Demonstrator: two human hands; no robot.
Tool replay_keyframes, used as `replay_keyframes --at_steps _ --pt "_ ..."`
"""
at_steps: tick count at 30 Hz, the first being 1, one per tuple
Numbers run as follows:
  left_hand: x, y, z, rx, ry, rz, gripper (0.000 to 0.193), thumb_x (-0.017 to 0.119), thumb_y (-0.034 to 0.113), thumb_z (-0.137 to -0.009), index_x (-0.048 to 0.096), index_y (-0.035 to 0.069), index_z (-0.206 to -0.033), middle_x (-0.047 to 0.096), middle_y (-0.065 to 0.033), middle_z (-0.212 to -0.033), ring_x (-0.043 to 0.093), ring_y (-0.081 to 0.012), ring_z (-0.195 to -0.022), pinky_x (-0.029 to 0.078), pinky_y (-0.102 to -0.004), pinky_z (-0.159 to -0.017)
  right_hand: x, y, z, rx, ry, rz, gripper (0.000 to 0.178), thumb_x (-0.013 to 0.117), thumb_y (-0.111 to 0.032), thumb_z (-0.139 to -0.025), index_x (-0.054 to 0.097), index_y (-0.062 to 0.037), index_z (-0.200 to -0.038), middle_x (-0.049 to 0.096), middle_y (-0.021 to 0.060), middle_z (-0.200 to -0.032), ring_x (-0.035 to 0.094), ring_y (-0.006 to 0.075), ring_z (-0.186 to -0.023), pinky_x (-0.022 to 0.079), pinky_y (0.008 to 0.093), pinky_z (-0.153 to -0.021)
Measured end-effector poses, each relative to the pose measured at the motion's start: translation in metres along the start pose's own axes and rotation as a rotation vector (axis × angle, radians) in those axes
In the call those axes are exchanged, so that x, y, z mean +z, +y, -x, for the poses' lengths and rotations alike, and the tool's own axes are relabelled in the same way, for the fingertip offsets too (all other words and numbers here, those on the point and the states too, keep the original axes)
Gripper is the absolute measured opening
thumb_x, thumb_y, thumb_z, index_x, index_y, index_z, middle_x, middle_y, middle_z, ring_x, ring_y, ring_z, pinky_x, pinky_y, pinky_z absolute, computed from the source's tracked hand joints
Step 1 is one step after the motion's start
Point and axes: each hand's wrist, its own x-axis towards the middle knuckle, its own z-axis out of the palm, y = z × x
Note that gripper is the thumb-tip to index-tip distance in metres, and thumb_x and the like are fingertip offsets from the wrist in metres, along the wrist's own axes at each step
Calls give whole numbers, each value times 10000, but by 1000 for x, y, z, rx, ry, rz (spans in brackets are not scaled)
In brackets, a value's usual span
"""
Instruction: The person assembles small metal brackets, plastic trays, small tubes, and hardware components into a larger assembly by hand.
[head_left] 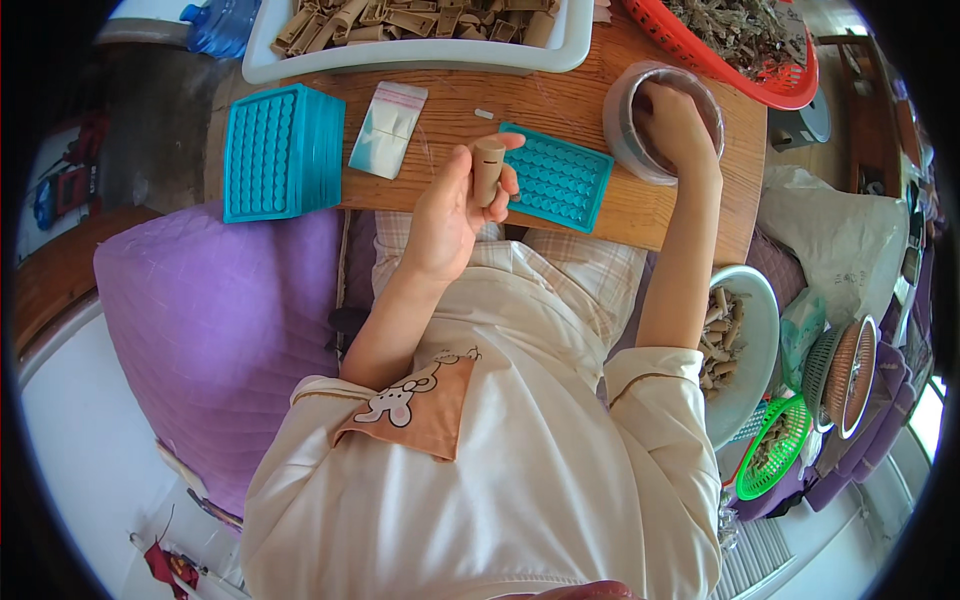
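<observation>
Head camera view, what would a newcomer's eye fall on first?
Probably the big purple quilted cover at the left, then the bright red basket at the upper right. Near the middle, the left hand holds a tan cylinder with a dark mark, while the right hand is inside a translucent round tub.

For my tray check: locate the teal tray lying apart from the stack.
In the head view, right of centre, the teal tray lies on the table between the left hand, holding a tan cylinder, and the round tub the right hand reaches into.
</observation>
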Motion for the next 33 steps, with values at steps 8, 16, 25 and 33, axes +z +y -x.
replay_keyframes --at_steps 8,16,25,33 --pt "4 2 0 -105 49 217 302 449 201 -856 418 68 -1126 501 -82 -1039 500 -182 -987 451 -362 -808 -3 5 7 70 30 -13 137 518 -61 -703 572 -27 -825 584 169 -829 543 325 -823 424 406 -723" --pt "5 -1 4 -109 -43 268 300 464 183 -847 415 66 -1119 497 -98 -1046 508 -225 -994 537 -285 -659 -12 5 8 84 47 -64 146 509 -35 -699 544 -27 -841 564 187 -868 531 345 -802 415 405 -693" --pt "5 0 8 -189 -18 372 328 479 207 -840 425 55 -1125 526 -117 -1022 549 -247 -929 551 -284 -605 -4 5 6 169 -97 221 193 483 -21 -694 550 -26 -875 580 188 -847 555 336 -811 442 424 -667" --pt "3 1 15 -218 49 438 338 494 207 -830 429 25 -1107 536 -129 -995 560 -243 -902 551 -275 -586 -39 -3 19 314 105 -369 156 563 -120 -720 581 -27 -843 601 121 -714 592 247 -679 451 323 -581"
